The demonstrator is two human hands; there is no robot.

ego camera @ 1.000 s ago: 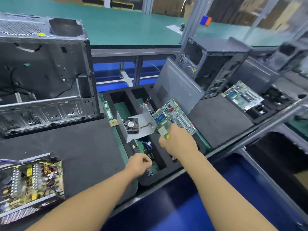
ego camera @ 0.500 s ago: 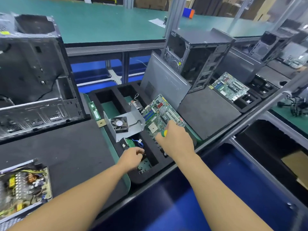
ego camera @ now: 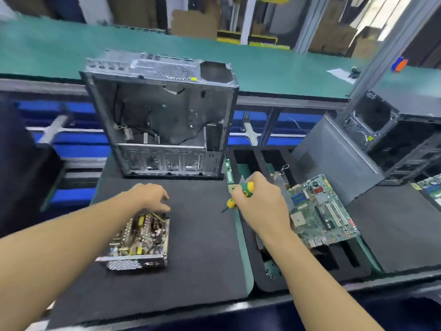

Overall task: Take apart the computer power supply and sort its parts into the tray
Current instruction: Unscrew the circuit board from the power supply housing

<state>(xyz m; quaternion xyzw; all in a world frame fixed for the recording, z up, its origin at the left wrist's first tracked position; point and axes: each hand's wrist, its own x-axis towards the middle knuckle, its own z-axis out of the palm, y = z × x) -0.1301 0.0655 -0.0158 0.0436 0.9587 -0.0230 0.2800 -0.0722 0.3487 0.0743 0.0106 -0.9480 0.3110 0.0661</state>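
Note:
The opened power supply [ego camera: 140, 242] lies on the black mat [ego camera: 198, 254], its circuit board and components exposed inside a metal shell. My left hand [ego camera: 149, 197] hovers just above its far edge, fingers spread and holding nothing. My right hand [ego camera: 260, 206] grips a green-and-yellow screwdriver [ego camera: 243, 191], whose tip points left over the gap between mat and tray. The black foam tray [ego camera: 269, 285] lies to the right, partly hidden by my right arm. A green motherboard [ego camera: 322, 211] rests across it.
An empty grey computer case [ego camera: 162, 120] stands open at the back of the mat. A grey side panel [ego camera: 334, 158] leans against a second case [ego camera: 401, 134] at the right. Another black mat [ego camera: 396, 225] lies beyond the tray.
My view swung left, from the tray to the mat. My left hand left the tray and moved over the power supply. My right hand came left with the screwdriver.

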